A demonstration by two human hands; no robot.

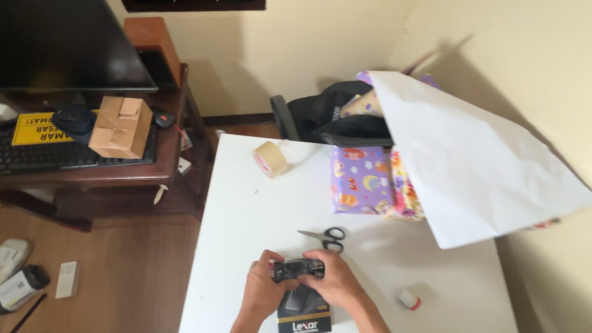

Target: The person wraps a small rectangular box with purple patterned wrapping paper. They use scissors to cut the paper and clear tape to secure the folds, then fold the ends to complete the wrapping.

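Two hands, my left hand and right hand, grasp one small black device together above a black box with a gold band, lying on the white table. Nearby lie one pair of scissors, one tape roll, one purple wrapped package, and one cardboard box on the desk.

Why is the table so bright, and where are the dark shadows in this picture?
In the head view, light falls evenly on the white table, so it looks very bright but not glaring; the big white paper sheet throws a dark shadow on the wall behind it; the scissors cast only a faint shadow; both hands, left hand and right hand, look sharp, not blurred.
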